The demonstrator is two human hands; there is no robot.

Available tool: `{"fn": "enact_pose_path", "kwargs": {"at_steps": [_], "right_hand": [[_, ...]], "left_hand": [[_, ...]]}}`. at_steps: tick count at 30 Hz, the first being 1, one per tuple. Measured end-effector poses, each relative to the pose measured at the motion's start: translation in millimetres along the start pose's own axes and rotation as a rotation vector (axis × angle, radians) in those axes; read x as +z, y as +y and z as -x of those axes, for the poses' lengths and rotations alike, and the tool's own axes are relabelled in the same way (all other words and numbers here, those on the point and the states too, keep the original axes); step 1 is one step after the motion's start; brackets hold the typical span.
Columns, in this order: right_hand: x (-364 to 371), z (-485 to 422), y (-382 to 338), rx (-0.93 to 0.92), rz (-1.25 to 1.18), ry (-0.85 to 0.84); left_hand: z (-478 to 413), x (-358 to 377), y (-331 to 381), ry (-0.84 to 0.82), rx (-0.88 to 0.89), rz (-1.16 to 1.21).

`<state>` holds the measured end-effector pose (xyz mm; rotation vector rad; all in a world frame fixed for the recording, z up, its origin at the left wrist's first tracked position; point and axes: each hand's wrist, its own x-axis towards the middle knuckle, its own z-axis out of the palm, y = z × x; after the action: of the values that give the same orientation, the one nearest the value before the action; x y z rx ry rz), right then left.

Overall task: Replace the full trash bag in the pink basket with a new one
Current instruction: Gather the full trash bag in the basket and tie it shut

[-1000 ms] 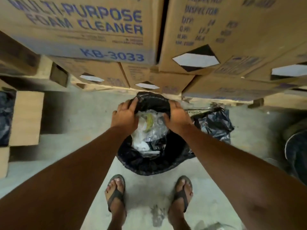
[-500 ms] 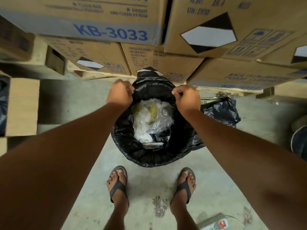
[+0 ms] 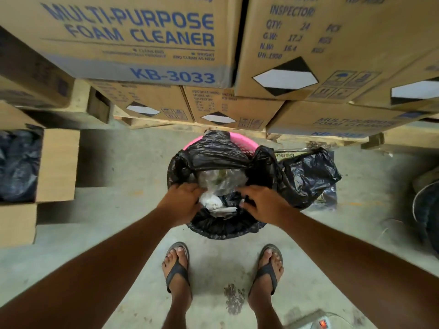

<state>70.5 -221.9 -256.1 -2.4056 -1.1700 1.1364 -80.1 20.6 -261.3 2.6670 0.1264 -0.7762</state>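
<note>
On the concrete floor (image 3: 133,167) stand the pink basket (image 3: 247,144), stacked cartons (image 3: 232,108), a crumpled black bag (image 3: 311,176).

The black trash bag (image 3: 221,153) hides most of the pink basket (image 3: 247,141); only its rim at 12 o'clock shows.

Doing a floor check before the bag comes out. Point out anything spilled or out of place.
A dark patch of crumbly debris lies on the concrete between the person's feet. A power strip with a lit red switch sits on the floor by the right foot. A loose black bag lies crumpled right of the pink basket.
</note>
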Motion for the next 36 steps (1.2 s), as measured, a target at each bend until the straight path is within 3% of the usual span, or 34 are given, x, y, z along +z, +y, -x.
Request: {"fn": "enact_pose_path", "kwargs": {"at_steps": [4,7,11,16,19,22,25,27,30,33,36], "right_hand": [[49,30,5,-0.115,0.265,-0.151],[68,34,16,-0.162,0.237,-0.049],[74,29,22,-0.144,0.204,0.119],[51,2,14,0.038,-0.049,0.299],[28,-3,15,0.109,-0.221,0.493],[20,5,17,0.233,-0.193,0.65],[27,8,21,0.509,-0.277,0.606],[32,6,28,0.617,-0.347,0.616],[30,9,32,0.642,-0.423,0.763],[27,14,20,0.535,-0.331,0.806],[28,21,-4,0.282,-0.291,0.64]], "left_hand": [[30,43,11,-0.184,0.06,-0.01],[33,55,8,-0.201,0.078,-0.01],[35,69,3,-0.036,0.084,0.148],[23,45,16,0.014,-0.246,0.382],[13,20,19,0.315,-0.28,0.516],[12,2,9,0.61,-0.414,0.625],[13,2,-6,0.484,-0.69,0.657],[14,11,-14,0.369,-0.765,0.676],[20,12,-16,0.436,-0.812,0.671],[30,6,-3,0.552,-0.736,0.687],[40,-1,27,0.471,-0.487,0.696]]}}
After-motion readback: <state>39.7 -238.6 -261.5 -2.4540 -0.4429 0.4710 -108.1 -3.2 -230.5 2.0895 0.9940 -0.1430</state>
